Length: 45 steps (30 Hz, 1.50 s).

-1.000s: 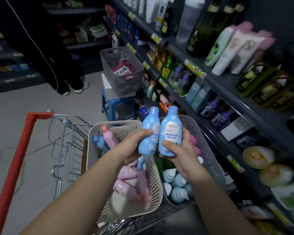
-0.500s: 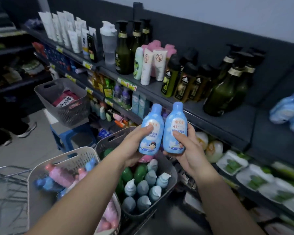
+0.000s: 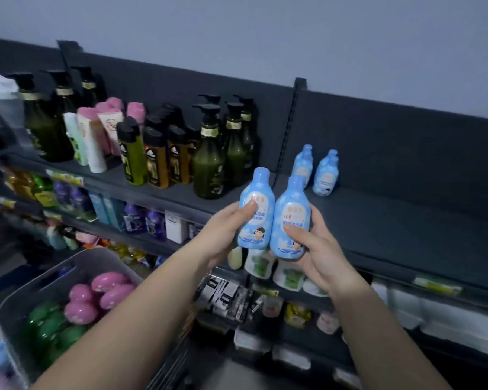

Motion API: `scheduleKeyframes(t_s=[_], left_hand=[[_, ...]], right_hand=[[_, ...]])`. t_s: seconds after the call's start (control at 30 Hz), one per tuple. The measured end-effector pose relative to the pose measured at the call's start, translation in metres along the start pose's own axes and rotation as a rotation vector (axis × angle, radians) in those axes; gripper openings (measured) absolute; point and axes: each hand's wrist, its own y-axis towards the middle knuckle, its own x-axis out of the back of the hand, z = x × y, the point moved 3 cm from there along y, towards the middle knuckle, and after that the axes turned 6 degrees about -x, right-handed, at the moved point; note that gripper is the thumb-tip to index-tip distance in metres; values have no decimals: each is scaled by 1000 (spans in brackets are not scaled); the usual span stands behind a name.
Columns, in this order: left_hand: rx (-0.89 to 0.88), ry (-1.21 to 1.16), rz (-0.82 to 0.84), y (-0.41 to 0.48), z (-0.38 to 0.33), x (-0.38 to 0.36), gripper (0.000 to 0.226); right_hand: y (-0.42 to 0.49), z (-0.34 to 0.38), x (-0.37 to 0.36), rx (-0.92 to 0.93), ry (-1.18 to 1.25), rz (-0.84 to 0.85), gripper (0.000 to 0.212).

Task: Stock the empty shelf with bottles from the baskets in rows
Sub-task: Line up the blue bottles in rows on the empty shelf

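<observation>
Head view: at centre, the left hand (image 3: 223,235) curls round one blue body-wash bottle (image 3: 258,192) and the right hand (image 3: 316,254) round a second bottle (image 3: 292,204), both upright and touching. At one o'clock, two matching bottles (image 3: 326,175) stand on the shelf (image 3: 392,220). They are probably light, stiff, smooth plastic, so mid-body grips look safest.

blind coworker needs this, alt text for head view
The left hand holds a blue bottle, the right hand a second blue bottle, before a dark shelf where two matching bottles stand. A basket of pink bottles and green bottles sits lower left.
</observation>
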Motion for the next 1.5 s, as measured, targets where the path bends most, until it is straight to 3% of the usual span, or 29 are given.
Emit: scheduleKeyframes(t_s=[0.37,0.57,0.7,0.8,1.03,1.17,1.5], left_hand=[[38,43,48,74,32,-125,52],[65,89,28,116,54,-126,41],[-25,265,190,151,66,-127,42],[-49,309,168,182,80,-113,52],[-69,427,104,253,98,-82,70],[-91,447,139,274,105,-82,60],[-159,566,152,294,115,-77,62]], right_hand=[[-23,55,139,51,-47,-142,70],[15,47,169,42,-42,-252,69],[46,40,187,31,-50,-299,55],[74,38,195,32,-133,-320,46],[137,29,212,56,-201,-423,60],[150,25,224,72,-241,-453,56],[173,20,247,90,-506,-492,63]])
